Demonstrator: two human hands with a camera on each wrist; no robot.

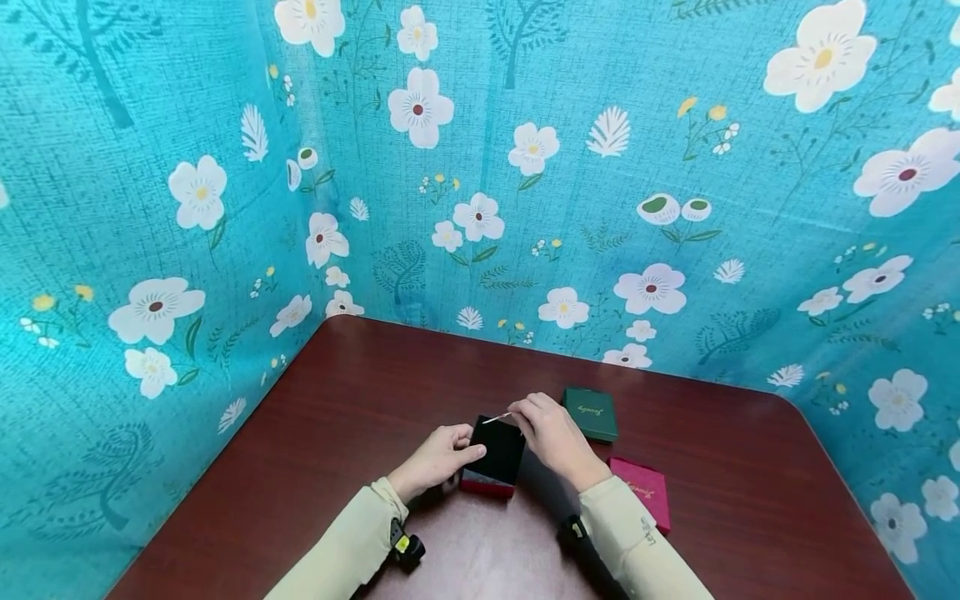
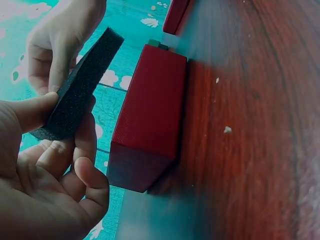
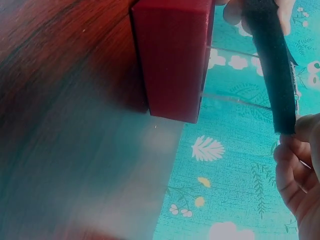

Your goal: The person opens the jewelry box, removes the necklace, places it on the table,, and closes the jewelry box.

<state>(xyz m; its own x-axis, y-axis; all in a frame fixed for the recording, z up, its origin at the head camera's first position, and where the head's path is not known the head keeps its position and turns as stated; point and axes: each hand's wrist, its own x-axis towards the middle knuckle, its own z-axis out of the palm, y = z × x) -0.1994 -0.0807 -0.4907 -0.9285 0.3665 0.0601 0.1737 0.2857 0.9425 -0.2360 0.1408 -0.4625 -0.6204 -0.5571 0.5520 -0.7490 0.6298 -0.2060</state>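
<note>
Black foam pad [image 1: 501, 450] — lower centre of the head frame, held apart from a red box [image 2: 150, 100]. Left hand [image 1: 438, 457]: thumb and fingers clamped on the pad's left edge. Right hand [image 1: 553, 437]: fingertips pinching a thin silver strand [image 1: 496, 418] at the pad's upper edge — whether they also grip foam cannot be told. Green box [image 1: 590, 425]: right of centre.

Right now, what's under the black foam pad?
The red box, apart from the black foam pad, thin strands between them. The box's inside cannot be seen; the pad covers it.
</note>
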